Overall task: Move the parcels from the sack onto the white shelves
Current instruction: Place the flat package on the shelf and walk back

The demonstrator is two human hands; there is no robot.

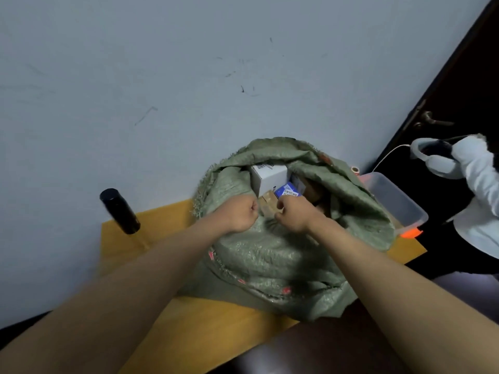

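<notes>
Sack: a green woven sack (272,255) sits on the desk against the wall, its mouth rolled down and wide open toward the camera.
Sack rim: the near edge of the mouth is bunched between the two hands.
Left hand: the left hand (241,215) is clenched into a fist on the near rim of the sack, fingers curled round the cloth; its grip is closed on the fabric.
Right hand: the right hand (293,214) lies just beside the left, knuckles up, fingers curled over the same rim at the mouth; its grip is closed on the cloth, though the fingertips are hidden.
Parcels: all in view lie inside the sack. A white box (268,177) stands at the back of the opening, a blue packet (287,190) lies just right of it, and a brown carton (267,202) lies in front, touching the hands' side of the opening.
Desk: a yellow-orange desk (167,287) carries the sack.
Bottle: a black bottle (119,211) stands on the desk's far left corner, apart from the sack.
Bin: a clear plastic bin (397,202) with an orange clip sits right of the sack, touching its side.
Other person: a white sleeve (475,171) shows at the right edge, by white headphones (432,160).
Shelves: out of view.
</notes>
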